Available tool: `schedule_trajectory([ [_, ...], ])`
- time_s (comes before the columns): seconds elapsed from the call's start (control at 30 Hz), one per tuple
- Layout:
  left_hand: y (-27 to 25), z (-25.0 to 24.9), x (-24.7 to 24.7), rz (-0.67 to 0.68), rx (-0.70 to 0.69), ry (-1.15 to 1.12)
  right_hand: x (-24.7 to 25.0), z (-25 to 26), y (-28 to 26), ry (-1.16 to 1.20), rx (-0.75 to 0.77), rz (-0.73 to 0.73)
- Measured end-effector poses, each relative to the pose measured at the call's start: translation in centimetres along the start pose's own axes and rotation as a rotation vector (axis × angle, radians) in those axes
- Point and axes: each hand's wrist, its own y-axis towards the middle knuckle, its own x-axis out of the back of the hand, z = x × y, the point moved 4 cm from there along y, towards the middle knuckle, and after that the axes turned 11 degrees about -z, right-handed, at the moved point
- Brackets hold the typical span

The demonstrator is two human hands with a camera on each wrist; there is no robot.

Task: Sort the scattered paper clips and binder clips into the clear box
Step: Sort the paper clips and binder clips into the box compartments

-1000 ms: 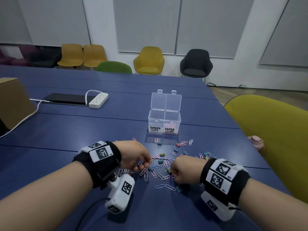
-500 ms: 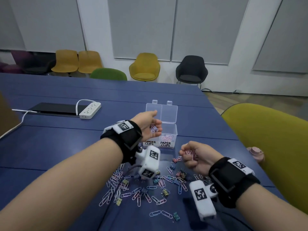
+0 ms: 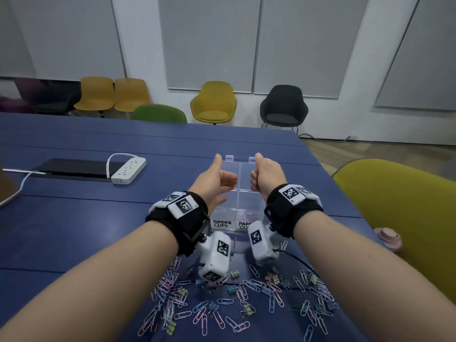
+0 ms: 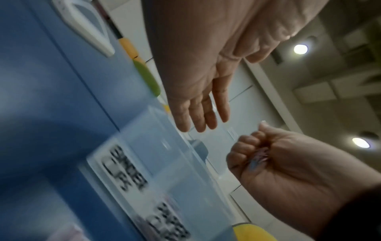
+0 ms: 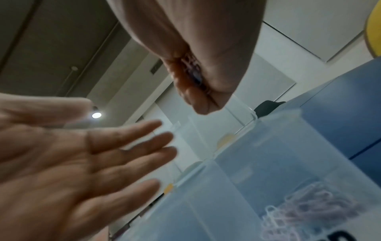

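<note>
The clear box [image 3: 229, 211] stands on the blue table with its lid up, labelled BINDER CLIPS on the left and PAPER CLIPS on the right. Pink paper clips [image 5: 299, 203] lie in the right compartment. My left hand [image 3: 219, 180] hovers over the box with straight fingers and an empty palm [image 5: 92, 154]. Beside it, above the right compartment, my right hand [image 3: 261, 176] is a fist gripping a bunch of paper clips [image 4: 257, 160]. Several paper clips and binder clips [image 3: 234, 297] lie scattered on the table under my wrists.
A white power strip [image 3: 128, 170] and a flat black device [image 3: 71, 167] lie at the far left. A yellow chair [image 3: 394, 206] stands close on the right, with a small pink object [image 3: 387, 236] at the table edge. A cardboard box corner [image 3: 6, 186] shows at the left edge.
Both hands rose from the clip pile to the box. The left hand, which held paper clips half a second ago, has opened empty. The right hand moved over the box, still gripping its clips.
</note>
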Motion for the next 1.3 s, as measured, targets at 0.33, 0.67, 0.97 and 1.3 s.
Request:
schedule_trajectory([
  [0.33, -4.2, 1.0, 10.2, 0.095, -0.171, 0.484, 0.4, -0.9, -0.7, -0.175, 0.166, -0.032],
  [0.67, -6.9, 3.1, 15.1, 0.157, -0.276, 1.198, -3.8, -0.2, -10.5, -0.883, 0.606, 0.415],
  [0.97, -7.5, 4.6, 13.5, 0.204, -0.327, 1.500, -9.2, -3.8, -16.3, -1.395, 0.702, 0.891],
  [1.3, -7.2, 4.8, 14.2, 0.165, -0.344, 1.538, -10.1, -3.9, -16.1, -1.419, 0.656, 0.929],
])
